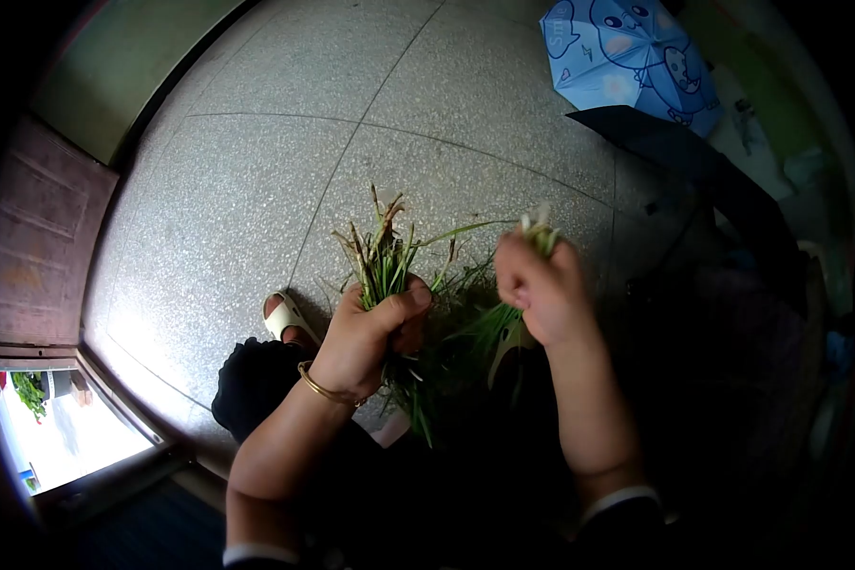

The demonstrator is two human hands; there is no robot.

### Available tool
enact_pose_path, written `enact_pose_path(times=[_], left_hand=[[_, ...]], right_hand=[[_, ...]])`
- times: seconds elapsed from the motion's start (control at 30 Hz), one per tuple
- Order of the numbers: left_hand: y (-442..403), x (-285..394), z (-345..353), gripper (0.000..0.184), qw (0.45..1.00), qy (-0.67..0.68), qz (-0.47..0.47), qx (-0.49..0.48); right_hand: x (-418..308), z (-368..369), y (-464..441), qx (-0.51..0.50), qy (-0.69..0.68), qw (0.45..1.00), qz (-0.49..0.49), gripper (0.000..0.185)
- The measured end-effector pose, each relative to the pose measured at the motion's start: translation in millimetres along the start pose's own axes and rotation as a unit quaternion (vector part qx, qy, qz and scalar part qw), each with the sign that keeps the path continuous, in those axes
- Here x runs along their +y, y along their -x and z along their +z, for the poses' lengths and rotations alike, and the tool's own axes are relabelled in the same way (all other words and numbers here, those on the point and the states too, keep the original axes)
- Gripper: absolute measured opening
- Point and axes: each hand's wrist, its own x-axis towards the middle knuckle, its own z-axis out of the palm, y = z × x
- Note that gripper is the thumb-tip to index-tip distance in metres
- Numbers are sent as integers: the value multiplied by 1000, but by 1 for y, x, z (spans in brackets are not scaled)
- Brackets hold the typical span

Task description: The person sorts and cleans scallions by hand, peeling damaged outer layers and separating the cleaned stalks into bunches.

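My left hand (363,334) is wrapped round a bunch of chives (382,258). Their brownish, dry-looking ends stick up above the fist, and green leaves hang below it. To its right, my right hand (549,290) is closed round a smaller bunch of chives (540,234) with pale whitish ends on top, slightly blurred. One long green blade (467,228) stretches across the gap between the two hands. More green leaves (480,328) show in shadow below and between the hands; whether they are held or lie loose is hard to tell.
Speckled floor tiles (247,190) spread ahead. A blue cartoon umbrella (627,62) stands open at the upper right, beside a dark umbrella (674,157). A foot in a pale sandal (283,315) rests left of the hands. A brown door (43,237) and bright doorway (71,427) are at left.
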Motion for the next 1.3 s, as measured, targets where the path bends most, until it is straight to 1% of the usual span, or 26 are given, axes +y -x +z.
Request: enact_pose_path(times=[0.03, 0.07, 0.13, 0.17, 0.23, 0.27, 0.3, 0.33, 0.37, 0.47, 0.57, 0.63, 0.7, 0.73, 0.8, 0.83, 0.87, 0.93, 0.97, 1.0, 1.07, 1.13, 1.2, 1.23, 1.27, 1.3], left_hand=[[1, 0, -1, 16, 1000, 0, 0, -1], [2, -1, -4, 11, 1000, -5, 8, 7], [3, -1, -3, 9, 1000, -11, 16, 13], [5, 1, -1, 10, 997, -64, 36, 21], [4, 1, -2, 14, 984, -161, 62, 33], [4, 3, 1, 14, 984, -162, 65, 33], [5, 4, 7, 17, 985, -151, 71, 42], [5, 5, 9, 20, 986, -141, 76, 51], [5, 7, 6, 18, 990, -122, 56, 39], [3, 7, 3, 16, 990, -134, 40, 35], [3, 8, 1, 14, 982, -181, 32, 41], [4, 8, 3, 14, 983, -177, 39, 39], [4, 7, 4, 13, 983, -173, 45, 37], [3, 7, 3, 13, 983, -171, 42, 43], [3, 7, 3, 13, 983, -170, 39, 49], [4, 8, 3, 14, 987, -153, 28, 48], [4, 9, 4, 15, 989, -136, 17, 46], [4, 9, 5, 15, 993, -110, 15, 49], [4, 9, 6, 15, 995, -84, 13, 51], [3, 8, 4, 15, 995, -84, 13, 51], [1, 7, -1, 14, 1000, -17, -12, 4], [2, 5, 0, 14, 1000, -4, -19, -3], [3, 4, 0, 14, 1000, 9, -24, -11], [3, 3, -1, 14, 999, 14, -28, -22], [3, 2, -1, 14, 999, 18, -32, -33], [4, 1, -2, 14, 999, 17, -31, -34]], right_hand=[[-2, 7, 5, 15, 66, 997, 37, 22], [-3, 13, 5, -13, 78, 996, 45, 15], [-4, 23, 8, -8, 57, 997, 50, 9], [0, 18, 8, -24, 64, 996, 54, 11], [2, 20, 9, -13, 68, 996, 53, 11], [2, 20, 9, 0, 69, 996, 55, 12], [2, 20, 8, 0, 103, 993, 51, 10], [2, 21, 9, -1, 103, 993, 49, 10], [1, 21, 9, -10, 115, 992, 44, 9], [-2, 22, 10, -14, 139, 989, 45, 8], [-5, 20, 10, -5, 151, 988, 39, 6], [-4, 16, 9, -2, 150, 988, 27, 7], [-3, 10, 5, 49, 50, 997, 23, 8], [-4, 8, 3, 49, 50, 997, 24, 8], [-6, 1, -3, 131, -44, 989, -48, 9], [-8, -10, -4, 90, -56, 993, -45, 8], [-6, -12, -3, 91, -56, 993, -46, 8], [-9, -3, -1, 149, 94, 983, -49, 11], [-15, 4, 2, 131, 134, 982, -19, 16], [-10, 5, 2, 106, 156, 981, -54, 13], [-9, 6, 4, 15, 148, 989, 11, 6], [-8, 15, 7, 4, 126, 992, 30, 3], [1, 12, 9, -48, 62, 991, 106, 6], [3, 16, 8, -83, -3, 991, 103, 8], [5, 18, 8, -83, -3, 991, 101, 8], [8, 19, 9, -88, -40, 989, 110, 7]])
